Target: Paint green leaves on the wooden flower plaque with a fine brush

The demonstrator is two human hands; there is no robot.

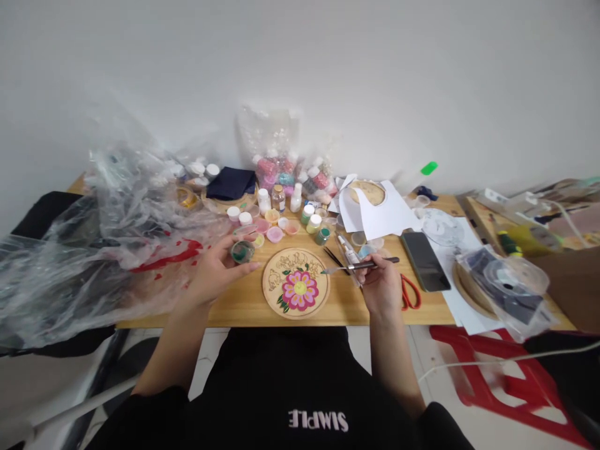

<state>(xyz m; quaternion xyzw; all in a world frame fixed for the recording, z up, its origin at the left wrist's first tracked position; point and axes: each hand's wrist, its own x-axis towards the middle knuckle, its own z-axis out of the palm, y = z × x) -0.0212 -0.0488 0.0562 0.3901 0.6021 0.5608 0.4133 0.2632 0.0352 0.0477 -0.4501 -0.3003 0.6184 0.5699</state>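
Note:
My left hand (pixel 218 269) is closed around a small clear cup (pixel 242 252) with dark green paint inside, tipped toward me. In my right hand (pixel 383 284) is a palette knife (pixel 370 264) with a dark handle. Its metal blade points left, with a little green at the tip, just over the right edge of a round wooden board (pixel 272 300). The board lies flat between my hands. On it is a pink flower (pixel 300 289) with a yellow centre and green leaves; line-drawn flowers along its top are mostly uncoloured.
Small paint cups (pixel 274 234) and white-capped jars (pixel 314 223) stand behind the board. Crumpled plastic sheeting (pixel 117 250) spreads over the left side. Red-handled scissors (pixel 411 292), a phone (pixel 425 261) and white papers (pixel 382 212) lie to the right. A wall rises behind.

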